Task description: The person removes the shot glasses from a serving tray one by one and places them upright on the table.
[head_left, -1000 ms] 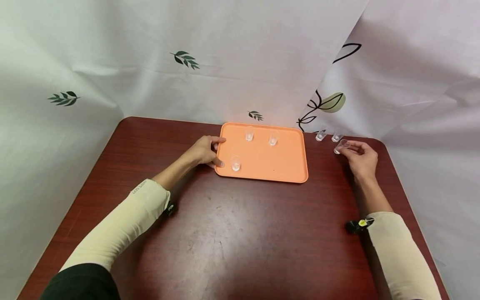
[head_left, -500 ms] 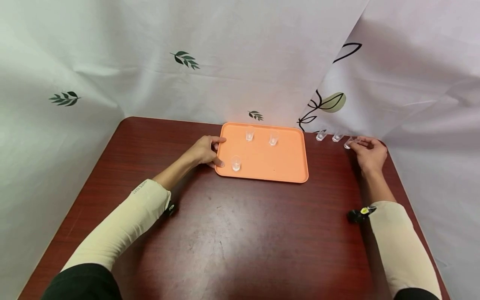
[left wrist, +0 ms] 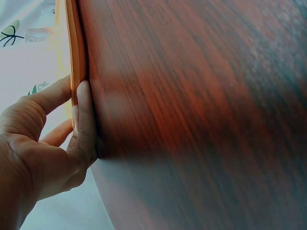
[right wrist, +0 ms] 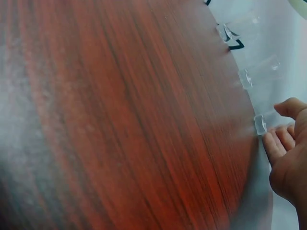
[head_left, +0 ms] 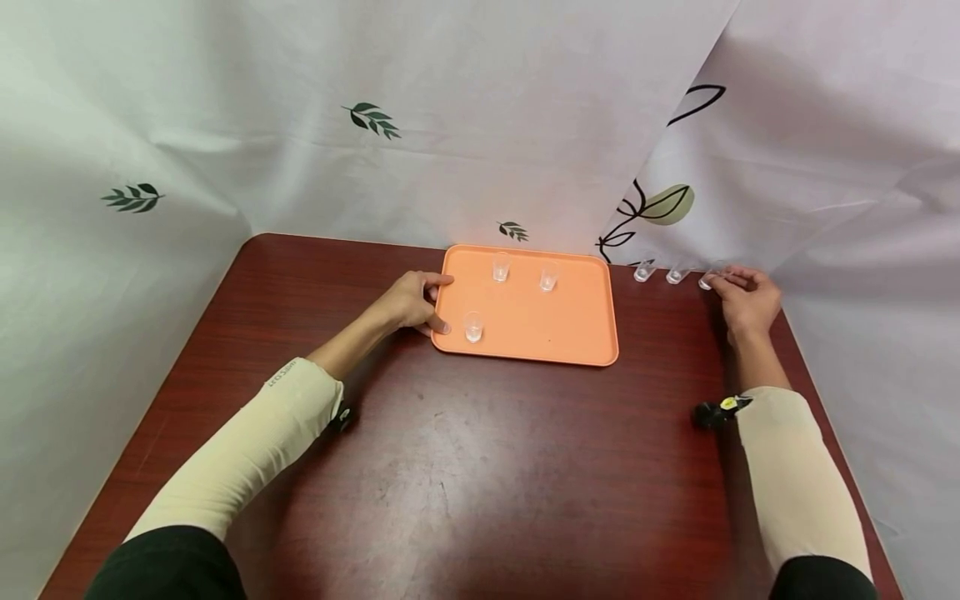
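Observation:
In the head view my left hand (head_left: 408, 302) grips the left edge of an orange tray (head_left: 577, 343), fingers over and beside its rim. The left wrist view shows the fingers pinching the tray's edge (left wrist: 76, 57). Three small clear cups stand on the tray: one at back left (head_left: 500, 268), one at back middle (head_left: 548, 278), one at front left (head_left: 473, 327). My right hand (head_left: 752, 302) holds another clear cup (head_left: 707, 281) by its upper part, between thumb and fingers, low at the table's far right corner. In the right wrist view this cup's base (right wrist: 260, 124) shows at the table edge.
Two more clear cups, one (head_left: 643, 272) by the tray and one (head_left: 677, 273) further right, form a row with the held cup along the back edge. A white leaf-patterned sheet (head_left: 420, 183) hangs behind the dark red wooden table (head_left: 525, 467).
My right hand has carried its cup right and back, from in front of the row to its right end. My left hand and the tray have stayed in place.

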`<state>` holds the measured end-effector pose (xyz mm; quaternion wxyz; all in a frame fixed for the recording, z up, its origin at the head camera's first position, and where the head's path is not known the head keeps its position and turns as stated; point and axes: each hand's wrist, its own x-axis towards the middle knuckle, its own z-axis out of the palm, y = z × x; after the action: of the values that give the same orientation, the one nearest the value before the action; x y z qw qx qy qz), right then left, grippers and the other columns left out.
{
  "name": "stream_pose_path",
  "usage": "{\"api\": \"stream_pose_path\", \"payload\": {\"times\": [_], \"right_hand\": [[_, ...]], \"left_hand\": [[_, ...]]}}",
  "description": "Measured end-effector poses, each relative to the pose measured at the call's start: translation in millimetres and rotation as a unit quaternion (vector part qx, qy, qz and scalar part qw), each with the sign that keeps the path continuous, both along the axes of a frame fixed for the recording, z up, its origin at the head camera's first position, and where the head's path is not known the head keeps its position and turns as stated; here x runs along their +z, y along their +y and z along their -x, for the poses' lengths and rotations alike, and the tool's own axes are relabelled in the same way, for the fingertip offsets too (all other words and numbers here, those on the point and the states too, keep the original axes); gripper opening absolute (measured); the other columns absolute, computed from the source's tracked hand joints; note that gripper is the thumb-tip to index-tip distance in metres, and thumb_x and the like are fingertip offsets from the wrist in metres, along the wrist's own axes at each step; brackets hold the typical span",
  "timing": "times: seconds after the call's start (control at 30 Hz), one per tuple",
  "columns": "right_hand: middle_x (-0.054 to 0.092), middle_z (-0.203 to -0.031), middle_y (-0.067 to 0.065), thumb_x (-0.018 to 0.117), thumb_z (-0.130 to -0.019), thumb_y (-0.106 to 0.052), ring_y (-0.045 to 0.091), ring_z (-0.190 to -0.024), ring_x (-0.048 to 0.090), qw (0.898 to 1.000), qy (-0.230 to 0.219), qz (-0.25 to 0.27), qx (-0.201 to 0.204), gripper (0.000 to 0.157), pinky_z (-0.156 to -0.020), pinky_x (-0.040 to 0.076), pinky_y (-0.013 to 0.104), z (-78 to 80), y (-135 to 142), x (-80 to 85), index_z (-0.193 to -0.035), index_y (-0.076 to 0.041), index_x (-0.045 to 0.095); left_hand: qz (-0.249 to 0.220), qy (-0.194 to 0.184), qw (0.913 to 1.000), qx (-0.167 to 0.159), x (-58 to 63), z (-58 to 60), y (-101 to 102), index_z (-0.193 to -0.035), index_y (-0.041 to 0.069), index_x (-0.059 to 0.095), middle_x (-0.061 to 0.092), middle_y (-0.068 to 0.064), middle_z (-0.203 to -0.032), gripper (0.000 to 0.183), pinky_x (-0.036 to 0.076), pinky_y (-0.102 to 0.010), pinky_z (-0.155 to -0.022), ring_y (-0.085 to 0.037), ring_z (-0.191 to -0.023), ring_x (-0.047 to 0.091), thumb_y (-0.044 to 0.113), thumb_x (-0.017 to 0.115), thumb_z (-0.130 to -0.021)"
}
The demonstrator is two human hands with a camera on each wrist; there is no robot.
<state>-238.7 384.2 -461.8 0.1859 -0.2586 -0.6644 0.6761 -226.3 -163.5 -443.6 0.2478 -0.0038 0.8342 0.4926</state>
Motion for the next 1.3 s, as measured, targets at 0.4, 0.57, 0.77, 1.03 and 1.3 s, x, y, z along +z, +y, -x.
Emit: {"api": "stream_pose_path", "payload": {"times": [0.4, 0.57, 0.77, 1.03, 1.3], "right_hand": [[0.076, -0.089, -0.010, 0.092, -0.081, 0.012, -0.001, -0.082, 0.073, 0.999, -0.014, 0.030, -0.007, 0.038, -0.071, 0.060, 0.009, -6.0, 4, -0.2, -0.105, -0.013, 0.076], [0.078, -0.088, -0.010, 0.091, -0.081, 0.013, -0.001, -0.082, 0.074, 0.999, -0.005, 0.041, -0.005, 0.037, -0.073, 0.061, 0.010, -10.3, 5, -2.0, -0.105, -0.012, 0.078], [0.079, -0.088, -0.010, 0.093, -0.082, 0.011, 0.000, -0.082, 0.074, 0.999, -0.017, 0.052, -0.005, 0.038, -0.072, 0.062, 0.011, -19.6, 7, -2.6, -0.108, -0.012, 0.079], [0.081, -0.085, -0.004, 0.092, -0.080, 0.017, 0.004, -0.076, 0.078, 0.994, 0.001, 0.113, 0.011, 0.040, -0.074, 0.066, 0.018, -36.0, 9, 0.3, -0.110, -0.006, 0.079], [0.085, -0.088, 0.002, 0.087, -0.082, 0.023, 0.007, -0.078, 0.083, 0.988, 0.028, 0.143, 0.057, 0.038, -0.077, 0.068, 0.022, -50.7, -2, 0.5, -0.111, -0.001, 0.080]], "left_hand": [[0.010, 0.000, 1.0000, 0.000, 1.5, 0.2, 2, -0.169, 0.012, 0.055, 0.046, -0.013, -0.120, 0.105, 0.068, -0.032, -0.061, -0.015, -0.069, 0.068, -0.018, 0.095, -0.076], [0.007, -0.001, 1.0000, 0.003, 2.3, -0.5, 2, -0.168, 0.012, 0.055, 0.047, -0.013, -0.121, 0.105, 0.068, -0.032, -0.060, -0.015, -0.069, 0.069, -0.018, 0.095, -0.076], [0.009, 0.000, 1.0000, 0.002, 1.6, -0.8, 1, -0.169, 0.011, 0.054, 0.047, -0.013, -0.120, 0.105, 0.067, -0.032, -0.060, -0.014, -0.069, 0.067, -0.017, 0.095, -0.077], [0.006, -0.005, 1.0000, 0.001, 3.0, -1.9, 1, -0.170, 0.011, 0.053, 0.046, -0.012, -0.120, 0.106, 0.067, -0.030, -0.060, -0.014, -0.070, 0.067, -0.018, 0.095, -0.077], [0.009, -0.008, 0.9999, -0.004, 5.1, -3.0, 0, -0.171, 0.012, 0.051, 0.046, -0.013, -0.123, 0.106, 0.068, -0.032, -0.062, -0.015, -0.073, 0.066, -0.016, 0.095, -0.078]]}}
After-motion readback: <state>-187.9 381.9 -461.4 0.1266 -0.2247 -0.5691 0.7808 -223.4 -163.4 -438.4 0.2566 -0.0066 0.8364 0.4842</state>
